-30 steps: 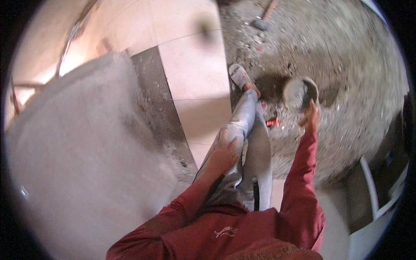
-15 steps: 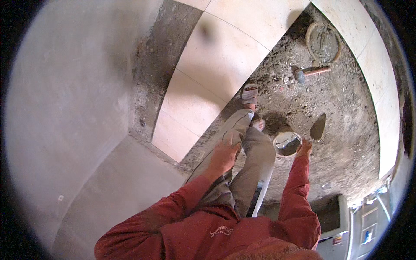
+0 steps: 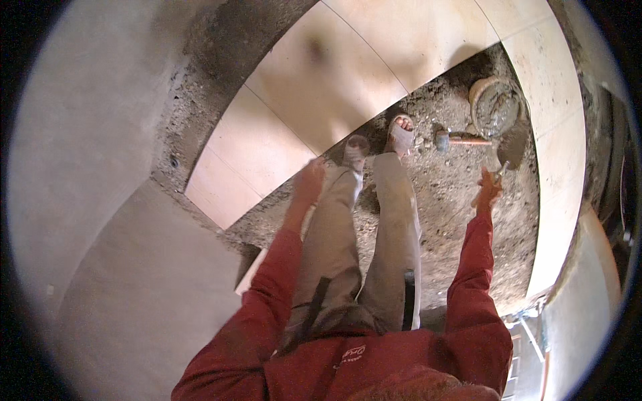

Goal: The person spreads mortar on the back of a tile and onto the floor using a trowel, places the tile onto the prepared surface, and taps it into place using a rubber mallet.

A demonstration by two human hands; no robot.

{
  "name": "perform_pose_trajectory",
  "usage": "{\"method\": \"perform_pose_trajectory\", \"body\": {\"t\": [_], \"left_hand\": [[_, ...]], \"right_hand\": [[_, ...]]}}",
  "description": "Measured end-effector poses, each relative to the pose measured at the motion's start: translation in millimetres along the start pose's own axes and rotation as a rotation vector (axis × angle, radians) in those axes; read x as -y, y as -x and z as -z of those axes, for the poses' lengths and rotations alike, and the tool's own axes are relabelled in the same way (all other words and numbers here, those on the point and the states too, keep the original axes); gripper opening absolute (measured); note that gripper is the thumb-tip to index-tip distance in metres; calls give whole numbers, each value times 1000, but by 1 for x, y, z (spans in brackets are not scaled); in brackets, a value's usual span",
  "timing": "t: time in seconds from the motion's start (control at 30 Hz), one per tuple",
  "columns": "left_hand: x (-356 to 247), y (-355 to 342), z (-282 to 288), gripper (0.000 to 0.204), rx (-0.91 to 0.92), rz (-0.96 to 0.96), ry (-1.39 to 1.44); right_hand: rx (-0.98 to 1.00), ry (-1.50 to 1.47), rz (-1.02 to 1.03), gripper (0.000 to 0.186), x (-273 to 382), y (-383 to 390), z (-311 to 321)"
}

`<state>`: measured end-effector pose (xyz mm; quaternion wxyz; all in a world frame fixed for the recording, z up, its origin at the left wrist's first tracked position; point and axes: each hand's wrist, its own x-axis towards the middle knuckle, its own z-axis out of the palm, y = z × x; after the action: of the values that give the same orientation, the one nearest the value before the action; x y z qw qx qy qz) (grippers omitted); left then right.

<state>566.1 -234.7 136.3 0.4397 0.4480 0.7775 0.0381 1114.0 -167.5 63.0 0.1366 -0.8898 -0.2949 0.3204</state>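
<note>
My right hand [image 3: 488, 192] is closed around the handle end of a trowel [image 3: 513, 145], stretched out over the rough ground on the right. The trowel's dark, leaf-shaped blade points away from me, just below a round tub of grey mortar [image 3: 496, 110]. A mallet [image 3: 461, 141] with a dark head and reddish handle lies on the dirt to the left of the blade. My left hand [image 3: 309, 184] is smeared by motion beside my left leg, above the edge of the pale floor tiles [image 3: 267, 144]; its fingers cannot be made out.
My sandalled feet [image 3: 402, 130] stand by the tile edge, between tiles and bare gravelly soil [image 3: 448, 234]. Another tile strip [image 3: 562, 147] runs down the right side. A grey plastered wall [image 3: 87, 134] rises at left. A pale-edged piece [image 3: 251, 273] shows beside my left forearm.
My right hand has moved away from me with the trowel, toward the mortar tub. My left hand has left my thigh. My feet have shifted, and the small bucket no longer shows.
</note>
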Motion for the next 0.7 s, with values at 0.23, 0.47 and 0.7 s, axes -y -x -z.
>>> {"method": "perform_pose_trajectory", "body": {"t": [0.23,0.47,0.7], "left_hand": [[73,-159,-14,37,-96,-106,-162],[140,-269,-114,57,-333,-66,-263],[266,-346,-89,73,-805,102,-487]], "right_hand": [[36,305,670,22,10,-60,-1],[470,260,233,29,8,-31,-161],[499,451,348,35,5,-90,-222]]}}
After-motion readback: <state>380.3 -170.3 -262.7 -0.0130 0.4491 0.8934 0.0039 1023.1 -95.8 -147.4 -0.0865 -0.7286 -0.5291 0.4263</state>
